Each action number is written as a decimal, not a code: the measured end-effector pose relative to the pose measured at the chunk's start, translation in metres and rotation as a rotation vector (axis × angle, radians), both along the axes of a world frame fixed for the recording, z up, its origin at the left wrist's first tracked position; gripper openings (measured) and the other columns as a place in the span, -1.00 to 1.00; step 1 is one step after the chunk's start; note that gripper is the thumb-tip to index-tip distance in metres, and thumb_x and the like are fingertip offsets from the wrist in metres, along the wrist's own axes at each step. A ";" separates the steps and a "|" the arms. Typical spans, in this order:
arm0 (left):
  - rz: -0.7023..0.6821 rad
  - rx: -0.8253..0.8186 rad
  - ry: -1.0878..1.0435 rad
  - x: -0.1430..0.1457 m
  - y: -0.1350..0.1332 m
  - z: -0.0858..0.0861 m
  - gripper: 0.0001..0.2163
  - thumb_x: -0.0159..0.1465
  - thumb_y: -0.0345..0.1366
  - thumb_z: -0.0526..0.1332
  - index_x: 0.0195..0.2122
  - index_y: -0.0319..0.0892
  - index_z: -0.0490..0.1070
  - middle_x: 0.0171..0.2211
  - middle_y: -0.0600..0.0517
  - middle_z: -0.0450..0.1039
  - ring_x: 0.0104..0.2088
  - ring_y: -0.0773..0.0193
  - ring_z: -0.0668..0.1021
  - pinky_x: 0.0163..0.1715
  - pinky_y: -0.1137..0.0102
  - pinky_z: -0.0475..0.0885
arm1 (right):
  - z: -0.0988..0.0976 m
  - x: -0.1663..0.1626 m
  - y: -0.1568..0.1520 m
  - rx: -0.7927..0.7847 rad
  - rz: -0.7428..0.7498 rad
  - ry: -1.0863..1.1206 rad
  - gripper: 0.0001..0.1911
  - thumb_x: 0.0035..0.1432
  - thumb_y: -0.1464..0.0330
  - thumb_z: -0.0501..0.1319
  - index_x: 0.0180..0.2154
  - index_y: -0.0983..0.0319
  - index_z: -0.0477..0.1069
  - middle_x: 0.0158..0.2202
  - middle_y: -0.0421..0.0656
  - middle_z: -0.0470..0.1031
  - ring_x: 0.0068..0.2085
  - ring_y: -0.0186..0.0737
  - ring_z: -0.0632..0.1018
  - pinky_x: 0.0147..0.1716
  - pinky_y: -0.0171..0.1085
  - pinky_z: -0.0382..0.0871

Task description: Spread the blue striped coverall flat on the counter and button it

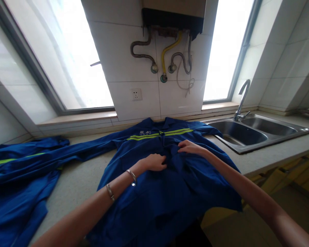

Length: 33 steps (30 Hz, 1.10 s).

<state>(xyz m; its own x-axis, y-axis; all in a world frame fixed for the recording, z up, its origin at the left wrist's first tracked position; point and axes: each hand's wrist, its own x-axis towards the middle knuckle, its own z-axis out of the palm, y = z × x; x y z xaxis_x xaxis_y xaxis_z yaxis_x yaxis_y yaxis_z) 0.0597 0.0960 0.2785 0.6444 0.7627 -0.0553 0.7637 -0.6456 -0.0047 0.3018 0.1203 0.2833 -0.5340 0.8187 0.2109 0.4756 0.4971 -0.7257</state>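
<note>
A blue work jacket (144,192) with yellow-green reflective stripes lies spread on the counter, collar toward the wall, its lower part hanging over the front edge. My left hand (154,162), with two bracelets on the wrist, is closed at the middle of the jacket's front, its fingertips pinching the cloth near the opening. Slightly farther up and to the right, my right hand (189,147) grips the other front panel below the stripe. Folds rise in the fabric between both hands. The exact edge held by each hand is partly hidden by the fingers.
Another blue garment (18,185) with a yellow-green stripe lies at the left, touching the jacket's outstretched sleeve. A double steel sink (269,142) with a faucet (243,99) is set into the counter (74,192) at right. A water heater (173,17) with pipes hangs above.
</note>
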 end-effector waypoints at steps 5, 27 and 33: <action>-0.127 -0.972 -0.035 -0.012 -0.036 0.055 -0.65 0.20 -0.02 0.16 -0.16 -0.17 0.46 -0.35 -0.07 0.54 -0.35 0.12 0.58 -0.35 0.32 0.44 | 0.023 0.012 -0.048 -0.142 0.336 -0.160 -0.57 0.13 0.13 0.19 -0.09 0.32 0.40 -0.36 -0.13 0.50 -0.34 -0.27 0.53 -0.32 -0.34 0.40; 0.418 0.088 -0.053 -0.067 0.102 -0.008 -0.15 0.05 0.37 -0.07 0.31 0.16 -0.28 0.34 -0.04 -0.44 0.26 -0.38 -0.26 -0.01 -0.41 -0.19 | -0.029 -0.038 0.051 0.251 -0.269 -0.646 -0.19 0.08 -0.23 -0.16 0.30 -0.13 -0.25 0.36 -0.07 -0.47 0.24 0.59 -0.28 -0.06 0.54 -0.39; 0.403 0.130 -0.092 -0.071 0.125 -0.009 -0.17 0.06 0.38 -0.09 0.31 0.18 -0.24 0.35 -0.05 -0.39 0.26 -0.39 -0.23 -0.01 -0.41 -0.22 | -0.024 -0.041 0.075 0.259 -0.270 -0.651 -0.22 0.11 -0.22 -0.21 0.29 -0.14 -0.25 0.36 -0.09 -0.47 0.25 0.57 -0.25 -0.05 0.52 -0.37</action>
